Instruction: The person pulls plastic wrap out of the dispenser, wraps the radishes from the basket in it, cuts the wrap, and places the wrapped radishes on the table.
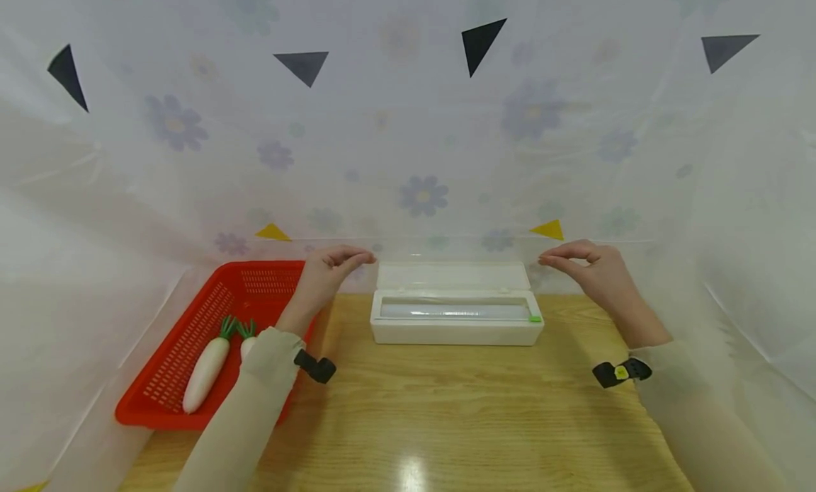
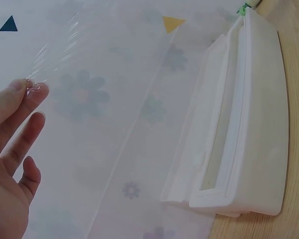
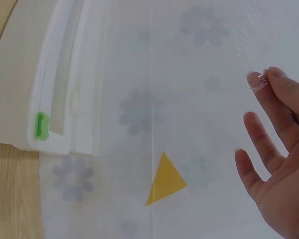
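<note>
A thin clear sheet of cling film [image 2: 38,59] stretches between my two hands, seen mostly by its shiny creases. Thumb and forefinger of my left hand [image 1: 321,276] pinch one corner, above the left end of a white cling film dispenser [image 1: 455,335]. Its other corner [image 3: 259,84] is pinched the same way by my right hand [image 1: 596,274], above the dispenser's right end. On both hands the other fingers are loosely bent. The dispenser's lid [image 1: 452,275] stands raised at the back, showing the film roll [image 1: 455,311] inside. A green slide cutter [image 1: 535,319] sits at its right end.
On the left stands a red plastic basket [image 1: 159,421] holding two white radishes [image 1: 207,375] with green tops, one partly behind my left sleeve. The wooden table [image 1: 446,407] meets a flower-patterned plastic sheet [image 1: 414,138] behind the dispenser, with black and yellow triangles on it.
</note>
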The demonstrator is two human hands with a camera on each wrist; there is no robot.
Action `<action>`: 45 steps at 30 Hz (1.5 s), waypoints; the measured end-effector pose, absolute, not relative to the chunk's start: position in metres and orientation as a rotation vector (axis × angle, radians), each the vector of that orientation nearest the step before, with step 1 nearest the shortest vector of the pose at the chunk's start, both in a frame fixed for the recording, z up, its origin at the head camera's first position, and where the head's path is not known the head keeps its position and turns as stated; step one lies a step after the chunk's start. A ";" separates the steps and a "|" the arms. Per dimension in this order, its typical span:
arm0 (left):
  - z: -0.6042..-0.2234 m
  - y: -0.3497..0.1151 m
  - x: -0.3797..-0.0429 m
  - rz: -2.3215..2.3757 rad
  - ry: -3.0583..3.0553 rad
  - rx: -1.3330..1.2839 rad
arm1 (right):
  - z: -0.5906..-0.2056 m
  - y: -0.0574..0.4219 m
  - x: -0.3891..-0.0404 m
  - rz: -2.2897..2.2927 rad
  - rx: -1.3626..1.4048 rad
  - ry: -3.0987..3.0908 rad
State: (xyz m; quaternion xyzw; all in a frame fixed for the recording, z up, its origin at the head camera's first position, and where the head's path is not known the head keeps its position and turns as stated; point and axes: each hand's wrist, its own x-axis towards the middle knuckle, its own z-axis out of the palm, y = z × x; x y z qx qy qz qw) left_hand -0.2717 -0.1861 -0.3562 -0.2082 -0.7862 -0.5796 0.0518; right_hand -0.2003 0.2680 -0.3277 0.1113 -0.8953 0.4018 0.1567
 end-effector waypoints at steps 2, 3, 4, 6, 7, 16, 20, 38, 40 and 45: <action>-0.355 -0.186 -0.270 -1.754 -2.387 -0.643 | -0.327 0.268 -0.198 1.132 0.330 -2.557; -0.355 -0.187 -0.269 -1.748 -2.387 -0.647 | -0.326 0.268 -0.197 1.116 0.335 -2.554; -0.355 -0.187 -0.268 -1.744 -2.386 -0.651 | -0.326 0.268 -0.196 1.108 0.339 -2.552; -0.355 -0.188 -0.266 -1.734 -2.382 -0.661 | -0.326 0.268 -0.193 1.084 0.346 -2.547; -0.355 -0.189 -0.265 -1.728 -2.380 -0.664 | -0.325 0.267 -0.192 1.078 0.349 -2.544; -0.357 -0.195 -0.244 -1.723 -2.372 -0.685 | -0.332 0.267 -0.173 1.044 0.421 -2.493; -0.362 -0.200 -0.231 -1.758 -2.384 -0.715 | -0.337 0.267 -0.159 1.022 0.493 -2.460; -0.406 -0.222 -0.176 -1.680 -2.475 -1.043 | -0.394 0.271 -0.102 1.012 0.873 -2.360; -0.411 -0.223 -0.171 -1.657 -2.502 -1.068 | -0.401 0.272 -0.098 1.010 0.904 -2.365; -0.431 -0.224 -0.160 -1.664 -2.611 -1.078 | -0.418 0.273 -0.089 0.904 0.996 -2.386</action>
